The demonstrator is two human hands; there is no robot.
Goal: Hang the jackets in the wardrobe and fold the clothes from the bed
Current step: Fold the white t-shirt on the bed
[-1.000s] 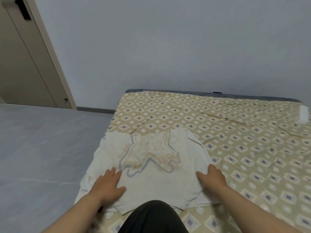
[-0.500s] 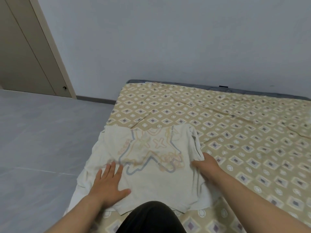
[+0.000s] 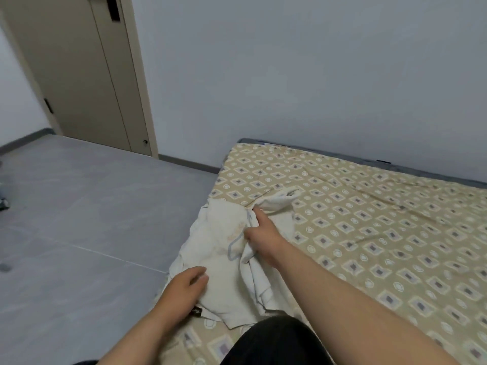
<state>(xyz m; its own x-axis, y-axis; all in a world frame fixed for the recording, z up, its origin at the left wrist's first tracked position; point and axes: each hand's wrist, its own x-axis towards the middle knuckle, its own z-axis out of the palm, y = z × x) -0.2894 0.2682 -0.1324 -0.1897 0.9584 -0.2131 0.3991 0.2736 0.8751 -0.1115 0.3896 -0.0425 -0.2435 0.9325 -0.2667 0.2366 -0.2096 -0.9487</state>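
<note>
The left hand (image 3: 184,288), fingers relaxed, pins the white T-shirt (image 3: 216,227) to the bed (image 3: 369,233); the right hand (image 3: 259,234) grips its side in curled fingers, apparently for an inward fold.

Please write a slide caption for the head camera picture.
Right hand grips a half-folded white T-shirt on the bed; left hand rests on it.

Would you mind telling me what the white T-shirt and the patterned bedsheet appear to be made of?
White T-shirt: soft matte knit, probably cotton; it bunches and creases loosely.
Patterned bedsheet: thin matte printed cloth, fibre unclear; long shallow wrinkles run across it.
</note>
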